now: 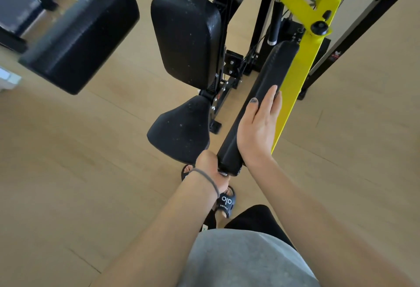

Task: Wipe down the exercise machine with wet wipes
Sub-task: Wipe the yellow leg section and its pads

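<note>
**Under the right palm, a black arm pad on the yellow-framed machine**

Under the right hand (pixel 259 125) lies the long black arm pad (pixel 256 105) of the exercise machine, running from near the body up and away to a yellow bar (pixel 295 77) that sits just right of the fingers. That hand rests flat along the pad's right edge, fingers straight and close together, thumb laid over the top face. No wipe can be seen beneath it; whether one is pressed under the palm cannot be told.

Just below the pad's near end, the left hand (pixel 212 173) is at the end of the pad, its fingers tucked beneath and mostly hidden. A small pale patch shows at the fingers there, but what it is cannot be made out, nor how tightly the fingers curl. A dark hair band (pixel 208 178) circles that wrist.

Left of both hands sits the black seat (pixel 181 127), speckled with pale dust, and above it the upright back pad (pixel 186 36), dusty too. Farther left hangs another large black pad (pixel 79 34), blurred. Black frame posts (pixel 264 14) and thin cables rise beyond the fingers.

Beneath the left wrist, a black slide sandal (pixel 226 202) with white lettering stands on the light wooden floor (pixel 68 173). Nearest the camera are a grey shirt (pixel 245 261) and black shorts (pixel 256 218).
</note>
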`<action>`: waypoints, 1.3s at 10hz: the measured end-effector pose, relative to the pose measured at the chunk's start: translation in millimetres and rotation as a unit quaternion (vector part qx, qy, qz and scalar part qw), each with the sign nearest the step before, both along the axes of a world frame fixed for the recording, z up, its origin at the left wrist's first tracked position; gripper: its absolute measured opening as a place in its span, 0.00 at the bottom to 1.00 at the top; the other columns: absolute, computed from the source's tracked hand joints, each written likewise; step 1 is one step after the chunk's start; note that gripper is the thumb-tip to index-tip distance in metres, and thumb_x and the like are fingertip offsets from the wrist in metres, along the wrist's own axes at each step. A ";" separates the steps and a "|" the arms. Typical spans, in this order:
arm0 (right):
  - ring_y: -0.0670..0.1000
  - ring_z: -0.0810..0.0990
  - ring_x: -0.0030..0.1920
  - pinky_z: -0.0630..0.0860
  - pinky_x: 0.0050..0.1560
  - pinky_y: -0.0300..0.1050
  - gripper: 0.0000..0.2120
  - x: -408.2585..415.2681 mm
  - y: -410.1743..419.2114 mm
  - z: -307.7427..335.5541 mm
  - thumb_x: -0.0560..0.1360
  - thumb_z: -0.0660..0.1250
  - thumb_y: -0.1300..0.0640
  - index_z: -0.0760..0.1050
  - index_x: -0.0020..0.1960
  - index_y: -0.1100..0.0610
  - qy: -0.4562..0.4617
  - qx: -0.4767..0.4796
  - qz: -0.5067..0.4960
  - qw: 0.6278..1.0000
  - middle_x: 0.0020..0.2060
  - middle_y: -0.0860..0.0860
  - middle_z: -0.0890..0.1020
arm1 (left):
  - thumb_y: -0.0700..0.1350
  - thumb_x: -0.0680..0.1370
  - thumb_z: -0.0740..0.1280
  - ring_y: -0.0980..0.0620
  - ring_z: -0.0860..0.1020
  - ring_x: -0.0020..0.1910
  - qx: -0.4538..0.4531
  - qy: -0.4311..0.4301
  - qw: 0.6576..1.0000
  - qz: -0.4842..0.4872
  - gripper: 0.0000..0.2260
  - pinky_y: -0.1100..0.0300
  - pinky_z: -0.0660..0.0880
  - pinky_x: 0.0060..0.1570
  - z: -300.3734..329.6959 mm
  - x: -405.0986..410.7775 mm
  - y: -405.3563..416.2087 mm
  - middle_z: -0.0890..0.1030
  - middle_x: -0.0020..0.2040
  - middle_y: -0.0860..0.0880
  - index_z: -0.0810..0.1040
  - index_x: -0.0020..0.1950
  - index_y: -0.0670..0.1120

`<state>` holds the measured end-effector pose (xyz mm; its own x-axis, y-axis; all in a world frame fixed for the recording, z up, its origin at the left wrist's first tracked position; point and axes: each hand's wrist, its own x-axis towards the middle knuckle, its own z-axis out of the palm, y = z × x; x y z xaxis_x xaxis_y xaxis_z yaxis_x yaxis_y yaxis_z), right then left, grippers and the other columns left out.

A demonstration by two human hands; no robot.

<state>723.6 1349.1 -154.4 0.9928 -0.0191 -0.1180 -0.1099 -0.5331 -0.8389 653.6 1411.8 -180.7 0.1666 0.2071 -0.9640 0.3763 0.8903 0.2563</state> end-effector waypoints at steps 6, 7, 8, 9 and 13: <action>0.37 0.50 0.79 0.45 0.61 0.14 0.23 1.2 -7.3 3.5 0.87 0.48 0.51 0.56 0.82 0.47 0.028 0.082 -0.053 0.995 0.82 0.44 0.56 | 0.72 0.78 0.52 0.55 0.78 0.63 0.172 -0.282 0.804 -0.495 0.25 0.50 0.72 0.67 28.1 49.5 25.7 0.80 0.63 0.54 0.72 0.70 0.65; 0.29 0.50 0.74 0.47 0.60 0.14 0.23 -0.6 -5.4 5.2 0.87 0.49 0.51 0.57 0.82 0.46 0.041 0.101 -0.066 0.992 0.81 0.41 0.56 | 0.66 0.82 0.49 0.69 0.61 0.74 0.253 -0.370 0.719 -0.531 0.26 0.60 0.62 0.73 27.8 16.0 19.0 0.61 0.77 0.66 0.51 0.80 0.66; 0.29 0.51 0.74 0.49 0.63 0.15 0.22 -0.4 -1.5 7.3 0.87 0.50 0.51 0.58 0.81 0.44 0.041 0.113 -0.082 0.989 0.81 0.39 0.56 | 0.67 0.81 0.47 0.74 0.57 0.72 0.329 -0.366 0.661 -0.567 0.27 0.60 0.59 0.74 9.7 20.5 24.6 0.56 0.77 0.69 0.46 0.80 0.66; 0.32 0.51 0.76 0.47 0.65 0.16 0.22 0.3 -0.7 9.4 0.87 0.50 0.52 0.57 0.81 0.45 0.044 0.093 -0.079 0.992 0.81 0.40 0.56 | 0.70 0.81 0.46 0.74 0.68 0.66 0.205 -0.357 0.719 -0.560 0.27 0.57 0.62 0.72 19.2 74.6 29.2 0.73 0.68 0.65 0.59 0.79 0.63; 0.33 0.51 0.78 0.48 0.67 0.19 0.28 2.6 1.1 6.7 0.83 0.46 0.40 0.55 0.82 0.43 0.040 0.072 -0.084 0.993 0.81 0.38 0.55 | 0.62 0.84 0.51 0.58 0.66 0.75 0.170 -0.367 0.725 -0.557 0.22 0.51 0.64 0.74 18.0 5.8 51.1 0.72 0.71 0.64 0.58 0.78 0.62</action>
